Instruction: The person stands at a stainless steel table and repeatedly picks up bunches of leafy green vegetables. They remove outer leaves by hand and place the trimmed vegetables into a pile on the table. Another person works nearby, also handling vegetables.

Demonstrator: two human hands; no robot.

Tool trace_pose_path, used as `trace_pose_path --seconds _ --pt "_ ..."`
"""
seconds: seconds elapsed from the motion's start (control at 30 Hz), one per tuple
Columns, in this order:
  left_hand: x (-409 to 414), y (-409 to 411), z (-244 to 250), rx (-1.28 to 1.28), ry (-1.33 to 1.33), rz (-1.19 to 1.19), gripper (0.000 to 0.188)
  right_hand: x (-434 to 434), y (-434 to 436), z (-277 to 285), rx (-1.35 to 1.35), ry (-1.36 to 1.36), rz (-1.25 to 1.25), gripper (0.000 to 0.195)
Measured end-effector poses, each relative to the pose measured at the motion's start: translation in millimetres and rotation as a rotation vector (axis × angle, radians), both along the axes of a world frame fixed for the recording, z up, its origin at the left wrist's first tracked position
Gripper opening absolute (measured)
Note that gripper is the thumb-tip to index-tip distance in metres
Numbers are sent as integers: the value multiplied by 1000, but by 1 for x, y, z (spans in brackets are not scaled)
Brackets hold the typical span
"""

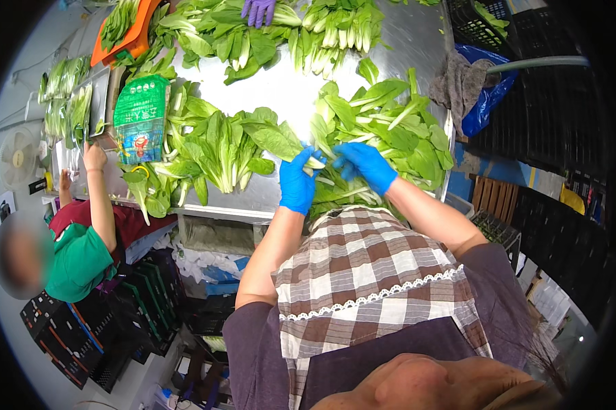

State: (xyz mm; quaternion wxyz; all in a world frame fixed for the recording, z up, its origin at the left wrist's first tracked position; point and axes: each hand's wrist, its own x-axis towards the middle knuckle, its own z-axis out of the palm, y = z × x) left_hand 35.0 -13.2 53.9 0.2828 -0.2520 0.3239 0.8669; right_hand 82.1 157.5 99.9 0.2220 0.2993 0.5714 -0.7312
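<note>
My left hand (pixel 300 179), in a blue glove, holds a leafy green stalk (pixel 277 139) near its pale stem end, with the leaf pointing up and left. Just to the right is my right hand (pixel 365 166), also blue-gloved, its fingers curled at the edge of a loose heap of leafy greens (pixel 408 130); whether it grips a stem I cannot tell. Left of my hands lies a row of leafy greens (pixel 220 148) with their stems towards me. A green printed plastic bag (pixel 142 115) rests at the left end of that row.
The steel table (pixel 226 209) also bears bunched greens (pixel 341 31) at its far side, by a purple-gloved hand (pixel 259 11). An orange scoop-like container (pixel 143 38) stands at the far left. Another person (pixel 80 256) handles bagged greens (pixel 79 113). A grey cloth (pixel 456 87) hangs at the right edge.
</note>
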Motion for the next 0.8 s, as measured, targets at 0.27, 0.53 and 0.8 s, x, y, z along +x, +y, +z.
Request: trace_pose_path --seconds 0.27,0.53,0.8 --pt "11 -5 5 -66 -23 -12 27 -169 4 -39 1185 43 546 53" --pt "-2 -14 7 -41 41 87 23 -146 32 -41 370 137 165 23" --pt "-24 5 21 72 45 92 22 -55 21 3 -88 227 148 32"
